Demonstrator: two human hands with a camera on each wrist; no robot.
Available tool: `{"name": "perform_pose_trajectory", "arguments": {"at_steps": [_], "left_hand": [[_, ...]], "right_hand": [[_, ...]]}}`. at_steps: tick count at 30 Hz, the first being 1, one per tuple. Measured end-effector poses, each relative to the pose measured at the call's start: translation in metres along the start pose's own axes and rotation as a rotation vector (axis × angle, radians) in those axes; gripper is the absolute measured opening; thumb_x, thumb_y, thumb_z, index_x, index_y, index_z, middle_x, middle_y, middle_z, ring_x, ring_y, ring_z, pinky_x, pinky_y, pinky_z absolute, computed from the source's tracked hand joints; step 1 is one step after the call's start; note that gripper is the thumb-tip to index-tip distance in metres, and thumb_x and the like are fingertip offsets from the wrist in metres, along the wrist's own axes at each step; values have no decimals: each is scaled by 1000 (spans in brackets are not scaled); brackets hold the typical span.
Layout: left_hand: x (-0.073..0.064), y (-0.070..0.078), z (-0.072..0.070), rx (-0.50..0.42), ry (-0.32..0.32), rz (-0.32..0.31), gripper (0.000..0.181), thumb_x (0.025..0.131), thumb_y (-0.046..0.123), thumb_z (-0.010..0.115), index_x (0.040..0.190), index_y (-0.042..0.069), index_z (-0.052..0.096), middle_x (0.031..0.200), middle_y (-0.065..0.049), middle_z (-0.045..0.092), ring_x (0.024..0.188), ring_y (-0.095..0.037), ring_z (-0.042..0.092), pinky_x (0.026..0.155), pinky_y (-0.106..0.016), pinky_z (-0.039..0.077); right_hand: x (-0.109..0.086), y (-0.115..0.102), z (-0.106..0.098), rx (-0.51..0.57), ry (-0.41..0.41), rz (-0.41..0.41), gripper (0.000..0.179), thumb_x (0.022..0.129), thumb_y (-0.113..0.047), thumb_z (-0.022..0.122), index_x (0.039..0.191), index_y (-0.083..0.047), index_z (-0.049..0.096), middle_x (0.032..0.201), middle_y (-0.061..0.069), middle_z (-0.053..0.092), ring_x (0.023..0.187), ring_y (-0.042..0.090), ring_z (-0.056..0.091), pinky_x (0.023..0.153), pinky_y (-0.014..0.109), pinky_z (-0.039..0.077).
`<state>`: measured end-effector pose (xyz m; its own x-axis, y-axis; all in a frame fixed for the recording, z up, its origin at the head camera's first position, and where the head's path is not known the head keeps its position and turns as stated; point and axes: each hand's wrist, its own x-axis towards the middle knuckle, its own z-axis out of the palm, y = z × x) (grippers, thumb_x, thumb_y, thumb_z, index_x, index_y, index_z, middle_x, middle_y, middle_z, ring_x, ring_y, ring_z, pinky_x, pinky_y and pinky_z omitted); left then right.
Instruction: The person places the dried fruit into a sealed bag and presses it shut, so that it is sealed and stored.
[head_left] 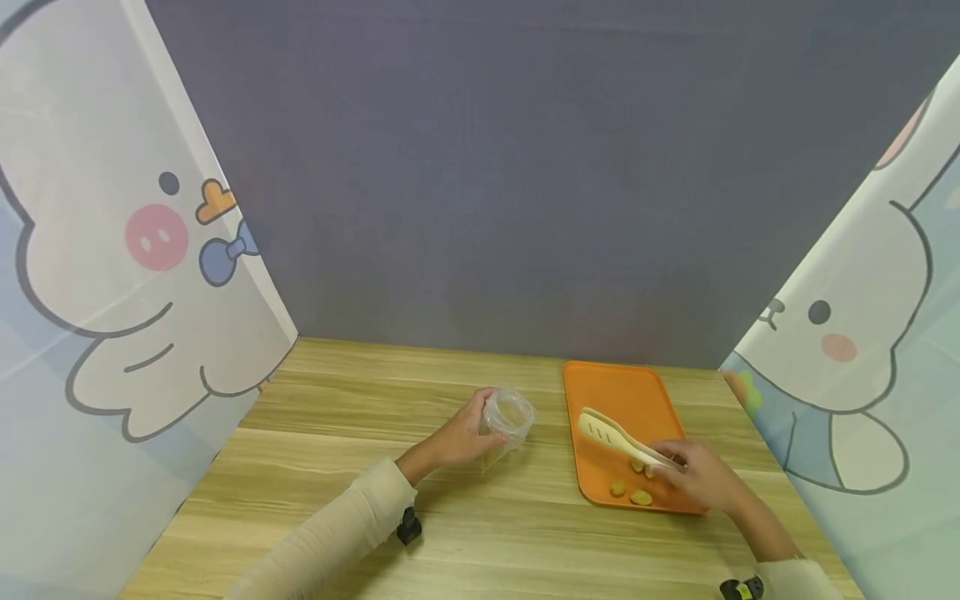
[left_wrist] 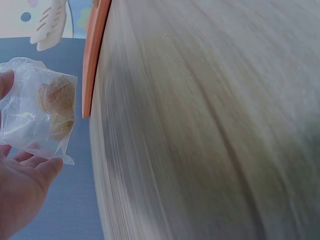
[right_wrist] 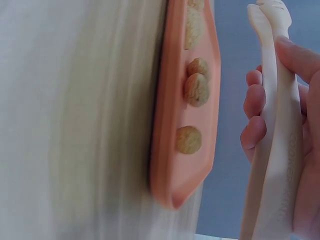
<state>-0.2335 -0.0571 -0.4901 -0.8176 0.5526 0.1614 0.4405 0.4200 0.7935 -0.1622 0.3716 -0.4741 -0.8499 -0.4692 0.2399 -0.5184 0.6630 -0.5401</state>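
My left hand holds a clear plastic bag near the middle of the table, its mouth facing up. Thumb and fingers grip the bag's sides, and a few golden-brown, lumpy food pieces lie at its bottom in the left wrist view. Cream-coloured slotted tongs are in my right hand, raised over the orange tray. Their slotted tips point left toward the bag, and in the right wrist view the tips sit close together. Several round, tan food pieces lie on the tray's near part.
The wood-grain table runs back to a grey wall panel. Cartoon-printed panels stand at left and right; the right one rises close beside the tray.
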Motion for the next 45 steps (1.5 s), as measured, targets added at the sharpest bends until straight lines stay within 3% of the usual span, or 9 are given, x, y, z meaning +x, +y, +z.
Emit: {"name": "perform_pose_trajectory", "arguments": {"at_steps": [9,21,33,45], "left_hand": [[-2,-2,-1,-18,3,7,79,94,29,70,154,5,26,136,-16,54,118,-25,58,101,-46,48],[-1,-5,-1,-17,-8,11,80,95,32,69,156,6,24,136,-14,53,117,-23,58,101,-46,48],[0,-5,0,-40,-16,20,80,95,32,69,156,5,24,136,-16,53,117,-23,58,101,-47,48],[0,-3,0,-25,-2,7,79,94,29,70,155,5,25,134,-14,54,115,-23,58,99,-45,49]], "right_hand": [[-16,6,0,-22,-27,1,19,95,-13,71,112,-5,73,86,-13,70,72,-7,53,58,22,45],[-35,12,0,-50,-45,43,21,93,-16,73,111,-6,73,86,-16,68,72,-8,50,58,21,43],[-45,17,5,111,-118,77,23,95,-11,71,114,2,70,80,-13,66,62,-5,53,50,23,48],[-49,15,7,71,-109,59,24,93,-12,73,112,3,71,82,-15,67,65,-7,51,51,22,46]]}}
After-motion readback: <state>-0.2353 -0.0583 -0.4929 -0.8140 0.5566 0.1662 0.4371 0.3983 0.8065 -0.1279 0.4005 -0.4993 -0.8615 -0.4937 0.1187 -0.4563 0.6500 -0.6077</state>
